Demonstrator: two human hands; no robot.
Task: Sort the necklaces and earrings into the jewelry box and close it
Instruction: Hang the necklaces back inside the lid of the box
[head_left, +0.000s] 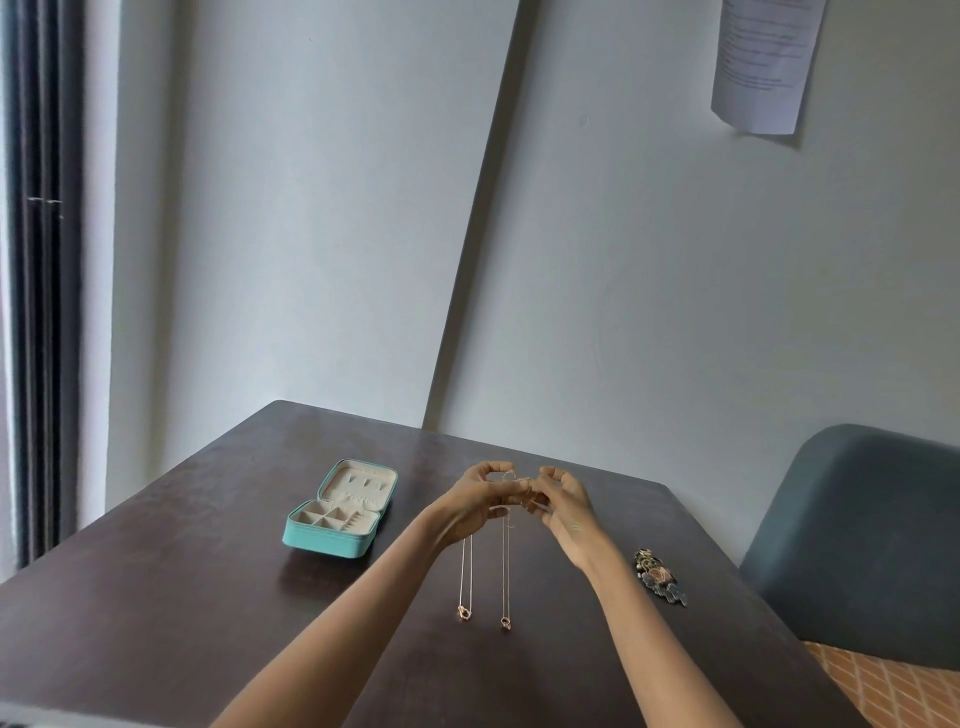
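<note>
Left of centre, the jewelry box (340, 512) lies open on the tabletop (156, 597). At mid-frame my left hand (475, 501) and right hand (563, 501) meet, both pinching the necklaces (485, 577), which hang in two strands. I'd separate them slowly, unsnagged. The earrings (658, 576) wait lower right.

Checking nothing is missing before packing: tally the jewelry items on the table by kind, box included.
Thin chain necklaces with pendants, hanging from both hands: 2 (left one, right one)
Dark ornate earring cluster at the right (pieces inside cannot be told apart): 1
Teal jewelry box, open: 1
Total: 4
</note>
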